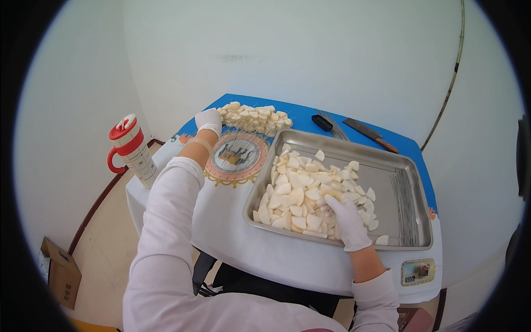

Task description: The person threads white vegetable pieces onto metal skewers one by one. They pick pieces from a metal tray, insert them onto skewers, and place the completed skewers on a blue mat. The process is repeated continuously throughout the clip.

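Note:
My left hand (pixel 208 120), in a white glove, is at the left end of a pile of skewered white vegetable pieces (pixel 255 116) on the table's blue far part. Its fingers are turned away, so whether it grips a skewer cannot be told. My gloved right hand (pixel 346 218) is over a metal tray (pixel 338 143), with a pale yellowish vegetable slice (pixel 332 194) between thumb and fingers. Beneath it lie many loose white wedge-shaped slices (pixel 296 178). A bundle of thin metal skewers (pixel 404 207) rests along the tray's right side.
Behind the tray lie a cleaver (pixel 363 129), a black-handled object (pixel 322 123) and more thin metal skewers (pixel 337 128). A red-lidded tumbler (pixel 135 151) stands at the left table edge. A phone-like object (pixel 417 272) lies at the near right corner. A cardboard box (pixel 62 272) sits on the floor.

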The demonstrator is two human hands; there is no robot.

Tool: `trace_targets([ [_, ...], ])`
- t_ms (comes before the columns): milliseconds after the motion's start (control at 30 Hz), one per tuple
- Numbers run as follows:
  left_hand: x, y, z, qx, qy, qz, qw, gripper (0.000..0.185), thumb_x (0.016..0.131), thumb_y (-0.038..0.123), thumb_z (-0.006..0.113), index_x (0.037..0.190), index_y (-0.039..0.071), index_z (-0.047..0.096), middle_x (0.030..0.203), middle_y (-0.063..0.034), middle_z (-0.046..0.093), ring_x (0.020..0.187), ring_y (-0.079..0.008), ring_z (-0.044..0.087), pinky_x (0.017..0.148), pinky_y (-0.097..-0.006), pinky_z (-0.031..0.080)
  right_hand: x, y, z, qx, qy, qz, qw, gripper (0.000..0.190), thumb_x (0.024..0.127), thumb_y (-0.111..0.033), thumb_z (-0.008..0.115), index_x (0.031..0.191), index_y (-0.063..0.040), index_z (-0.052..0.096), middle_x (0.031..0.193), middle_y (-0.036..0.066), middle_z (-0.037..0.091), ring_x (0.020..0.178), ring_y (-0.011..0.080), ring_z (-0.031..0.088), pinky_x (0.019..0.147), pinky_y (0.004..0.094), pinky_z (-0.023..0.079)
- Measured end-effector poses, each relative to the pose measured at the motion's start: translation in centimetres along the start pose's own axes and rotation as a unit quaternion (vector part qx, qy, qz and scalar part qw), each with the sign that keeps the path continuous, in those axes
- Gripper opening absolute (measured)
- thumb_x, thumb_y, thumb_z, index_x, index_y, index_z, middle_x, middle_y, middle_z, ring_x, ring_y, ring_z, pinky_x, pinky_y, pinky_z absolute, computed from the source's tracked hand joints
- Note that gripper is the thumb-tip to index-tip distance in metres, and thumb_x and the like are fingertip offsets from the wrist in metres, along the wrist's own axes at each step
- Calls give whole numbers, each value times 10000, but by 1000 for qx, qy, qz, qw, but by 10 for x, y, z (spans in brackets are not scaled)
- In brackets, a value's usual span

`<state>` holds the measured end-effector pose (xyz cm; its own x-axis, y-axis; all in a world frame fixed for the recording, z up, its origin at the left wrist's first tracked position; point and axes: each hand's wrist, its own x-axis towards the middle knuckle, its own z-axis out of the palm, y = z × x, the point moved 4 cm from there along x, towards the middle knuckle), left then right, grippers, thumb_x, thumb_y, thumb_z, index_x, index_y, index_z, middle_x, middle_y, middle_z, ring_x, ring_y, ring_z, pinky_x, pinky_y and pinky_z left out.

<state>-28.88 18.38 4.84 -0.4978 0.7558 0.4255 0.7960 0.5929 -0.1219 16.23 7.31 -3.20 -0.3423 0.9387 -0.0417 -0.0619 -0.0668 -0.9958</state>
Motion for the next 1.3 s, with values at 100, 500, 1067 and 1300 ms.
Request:
trace_targets([
  [100,0,-5,5,-26,5,-21,999,178,918,167,623,977,164,791,1014,-80,764,947,-253,741,737,-365,586,-2,-2,3,1,0,1,1000,240,985,-221,591,1044,-4,676,971,33,705,810,65,558,717,225,458],
  [500,-16,-20,25,-9,-1,-26,1000,171,954,180,575,953,120,735,912,-87,765,893,-248,749,687,-361,575,-1,-1,3,-12,-4,-6,1000,242,984,-225,578,1006,-11,689,936,23,693,807,73,548,724,232,462],
  [1067,-12,-17,14,39,38,-25,998,178,934,186,604,921,179,781,966,-31,764,924,-194,735,715,-337,565,-2,-3,5,-5,-13,-1,1000,241,988,-218,570,1022,-9,683,947,20,690,797,63,535,721,223,456],
  [1300,-5,-11,12,11,18,12,1000,188,915,142,600,911,135,787,975,-91,760,928,-259,739,722,-371,583,-2,-3,3,-1,0,7,1000,238,992,-220,575,1016,-12,687,918,10,685,773,54,535,701,221,455],
])
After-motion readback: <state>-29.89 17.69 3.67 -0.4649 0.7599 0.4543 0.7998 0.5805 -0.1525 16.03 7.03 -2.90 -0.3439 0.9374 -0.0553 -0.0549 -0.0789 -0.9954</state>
